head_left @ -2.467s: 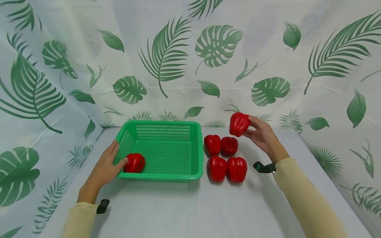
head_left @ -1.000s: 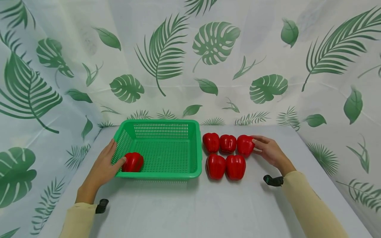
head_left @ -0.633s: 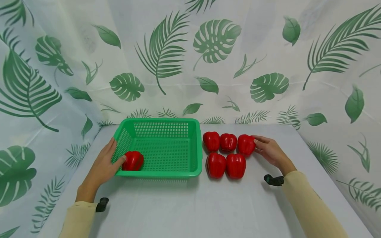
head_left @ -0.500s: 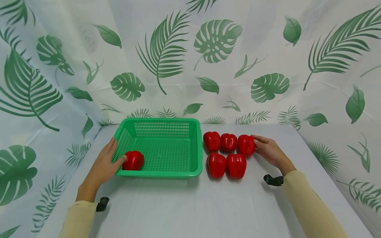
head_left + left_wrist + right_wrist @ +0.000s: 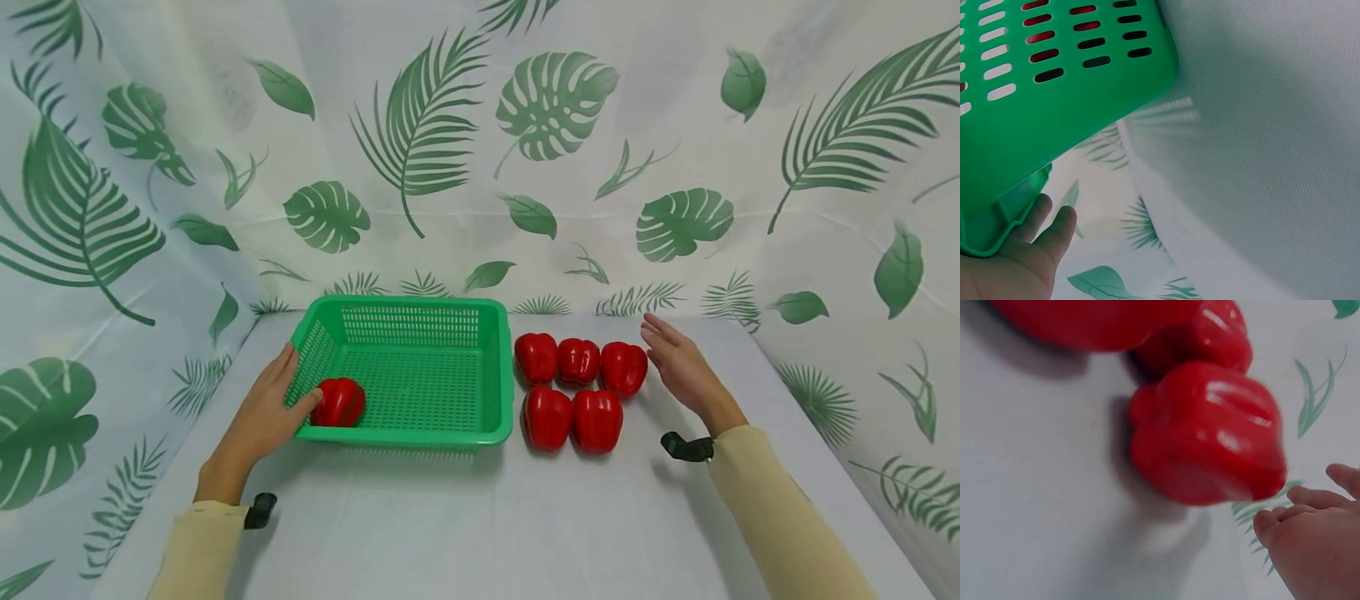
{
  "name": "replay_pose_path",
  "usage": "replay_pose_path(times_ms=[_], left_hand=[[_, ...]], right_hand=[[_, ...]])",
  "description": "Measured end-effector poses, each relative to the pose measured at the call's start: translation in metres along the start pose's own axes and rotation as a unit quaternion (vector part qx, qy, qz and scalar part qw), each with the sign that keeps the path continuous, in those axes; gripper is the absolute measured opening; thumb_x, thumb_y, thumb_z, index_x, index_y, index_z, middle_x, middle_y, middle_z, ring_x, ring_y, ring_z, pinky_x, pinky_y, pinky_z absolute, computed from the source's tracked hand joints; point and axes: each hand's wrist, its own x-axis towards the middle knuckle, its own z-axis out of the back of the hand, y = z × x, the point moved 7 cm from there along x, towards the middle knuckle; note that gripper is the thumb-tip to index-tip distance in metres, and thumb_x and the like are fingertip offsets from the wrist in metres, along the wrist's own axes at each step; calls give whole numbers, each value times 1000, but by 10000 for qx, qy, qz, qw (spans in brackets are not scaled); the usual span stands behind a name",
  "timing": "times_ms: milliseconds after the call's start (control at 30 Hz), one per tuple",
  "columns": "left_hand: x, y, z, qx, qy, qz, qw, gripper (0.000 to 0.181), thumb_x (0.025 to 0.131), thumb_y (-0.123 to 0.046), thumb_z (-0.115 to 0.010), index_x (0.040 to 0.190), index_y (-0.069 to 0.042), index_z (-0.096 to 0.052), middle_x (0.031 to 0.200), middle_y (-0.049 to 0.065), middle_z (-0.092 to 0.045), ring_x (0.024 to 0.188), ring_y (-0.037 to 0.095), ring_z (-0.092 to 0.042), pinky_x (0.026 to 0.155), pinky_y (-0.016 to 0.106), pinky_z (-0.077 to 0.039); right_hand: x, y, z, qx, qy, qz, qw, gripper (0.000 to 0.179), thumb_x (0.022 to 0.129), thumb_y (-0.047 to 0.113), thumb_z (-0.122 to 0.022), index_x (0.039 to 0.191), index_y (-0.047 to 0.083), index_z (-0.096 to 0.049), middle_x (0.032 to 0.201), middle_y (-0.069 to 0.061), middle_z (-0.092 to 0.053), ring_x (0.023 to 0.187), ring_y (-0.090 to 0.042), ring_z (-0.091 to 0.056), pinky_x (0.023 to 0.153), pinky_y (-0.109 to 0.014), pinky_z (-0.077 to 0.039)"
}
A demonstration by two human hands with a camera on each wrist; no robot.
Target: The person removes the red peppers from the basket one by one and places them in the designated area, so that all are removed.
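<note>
My left hand (image 5: 262,410) holds the left rim of a green plastic basket (image 5: 397,438), its thumb over the rim and its fingers along the outer side. In the left wrist view, the fingers (image 5: 1054,232) show below the basket's slotted wall (image 5: 1066,119). One red bell pepper (image 5: 339,403) lies inside the basket, near my left thumb. My right hand (image 5: 686,367) is held with loosely extended fingers just right of another bell pepper (image 5: 624,368), holding nothing. In the right wrist view, a gap shows between that bell pepper (image 5: 1207,437) and the hand (image 5: 1316,544).
Right of the basket, several red bell peppers stand close together in two rows, among them a back-left one (image 5: 536,358) and a front-right one (image 5: 597,422). A white table (image 5: 450,525) carries everything. A leaf-patterned cloth (image 5: 450,167) hangs behind and at the sides.
My right hand has lowered a bell pepper to the right end of the back row, let go of it, and drawn slightly away. My left hand has stayed at the basket.
</note>
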Motion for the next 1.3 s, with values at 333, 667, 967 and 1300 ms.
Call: replay_pose_path(times_ms=[333,667,967,1300], left_hand=[[0,0,1,-27,-23,-3,10000,86,108,-36,-60,164,13,-18,174,31,-10,156,55,-16,119,75,-23],[2,2,0,28,-16,40,10000,86,108,-38,-60,165,11,-18,175,29,-11,157,54,-16,120,74,-22],[1,1,-1,-43,5,71,10000,86,108,-38,-59,165,12,-18,175,29,-10,157,54,-15,121,73,-20],[2,6,0,-111,-51,2,9999,86,109,-39,-57,165,13,-18,175,29,-10,157,54,-14,120,75,-20]], right_hand=[[-7,39,-28,43,-227,486,9986,76,115,38,-47,174,19,-4,180,-11,1,164,-39,-1,128,-56,-12],[-11,70,-70,42,-406,870,9954,69,112,36,-55,170,9,-29,174,-14,-29,159,-35,-27,127,-51,-26],[-12,88,-103,-4,-512,1041,9932,40,109,33,-63,128,-2,-60,151,-16,-61,125,-25,-58,118,-54,-40],[-15,107,-139,-92,138,1340,9908,47,111,28,-59,152,5,-58,153,-11,-59,136,-29,-56,114,-42,-48]])
